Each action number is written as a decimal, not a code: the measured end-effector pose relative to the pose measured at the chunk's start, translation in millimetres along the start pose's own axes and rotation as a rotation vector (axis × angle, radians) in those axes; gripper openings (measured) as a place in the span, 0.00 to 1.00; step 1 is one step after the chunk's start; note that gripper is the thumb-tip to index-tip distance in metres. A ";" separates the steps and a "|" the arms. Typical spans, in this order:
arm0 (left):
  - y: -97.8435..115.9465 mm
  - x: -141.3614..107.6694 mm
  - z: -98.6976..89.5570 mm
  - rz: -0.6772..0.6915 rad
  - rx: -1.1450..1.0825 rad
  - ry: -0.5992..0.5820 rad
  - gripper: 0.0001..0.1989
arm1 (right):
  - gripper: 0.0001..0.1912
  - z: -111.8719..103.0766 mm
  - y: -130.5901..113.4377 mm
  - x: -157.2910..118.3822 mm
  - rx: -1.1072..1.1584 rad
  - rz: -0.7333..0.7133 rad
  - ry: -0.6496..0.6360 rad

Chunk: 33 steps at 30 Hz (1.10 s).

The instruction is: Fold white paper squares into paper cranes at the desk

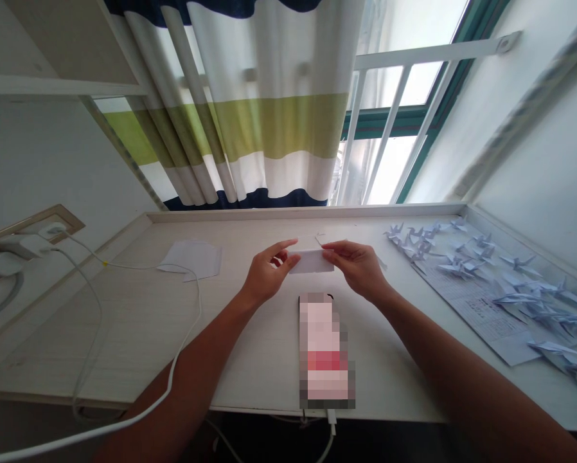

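Pale wood-grain bench [124,334] under striped curtain [264,122]; left hand [269,273] and right hand [358,269] pinch white paper strip [311,262]; paper cranes [481,276] lie right.

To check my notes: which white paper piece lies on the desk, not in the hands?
The white paper sheet lying on the pale wooden desk; the white paper strip is held between the left hand and right hand.

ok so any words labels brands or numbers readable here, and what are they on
None can be read: the phone is pixelated, and the lines on the printed sheet under the paper cranes are too small and blurred to read.
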<state>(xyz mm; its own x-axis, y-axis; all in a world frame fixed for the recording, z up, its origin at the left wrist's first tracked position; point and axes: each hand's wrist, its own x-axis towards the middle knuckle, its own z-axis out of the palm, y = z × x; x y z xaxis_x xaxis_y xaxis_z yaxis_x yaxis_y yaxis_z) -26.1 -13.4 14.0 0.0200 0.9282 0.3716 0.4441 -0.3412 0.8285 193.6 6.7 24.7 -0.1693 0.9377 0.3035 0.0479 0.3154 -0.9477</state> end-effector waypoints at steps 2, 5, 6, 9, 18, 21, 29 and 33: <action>0.6 -0.5 -1.3 -0.025 0.024 -0.011 0.24 | 0.13 -0.2 0.7 0.3 0.019 0.001 -0.004; 0.8 -1.2 -2.9 -0.099 -0.031 -0.074 0.27 | 0.13 -0.6 -0.6 0.6 0.042 -0.001 -0.003; 0.5 -1.3 -2.5 -0.115 -0.076 -0.080 0.27 | 0.12 -0.7 -1.5 0.6 0.049 0.000 -0.006; -1.9 -1.0 1.3 -0.109 -0.254 -0.039 0.25 | 0.12 -0.9 -3.4 0.3 0.062 0.011 -0.037; -6.9 1.5 1.9 -0.080 -0.286 0.016 0.16 | 0.10 2.8 -4.3 -1.9 -0.140 -0.045 -0.016; -6.5 2.0 -1.2 -0.025 -0.150 0.014 0.14 | 0.09 4.8 -4.5 -2.3 -0.207 -0.041 -0.003; -4.9 -0.1 2.0 -0.021 -0.067 -0.042 0.16 | 0.12 -0.4 1.1 0.5 -0.397 -0.066 -0.073; -1.6 -1.8 4.0 0.005 -0.082 -0.097 0.15 | 0.10 -1.9 -2.9 2.1 -0.552 -0.236 -0.129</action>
<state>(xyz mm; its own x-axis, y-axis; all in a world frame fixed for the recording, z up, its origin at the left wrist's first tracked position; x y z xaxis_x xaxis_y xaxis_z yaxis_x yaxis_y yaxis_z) -23.2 -14.0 10.4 0.1104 0.9350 0.3369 0.3694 -0.3533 0.8595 195.0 8.0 28.2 -0.3541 0.8188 0.4519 0.4916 0.5740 -0.6548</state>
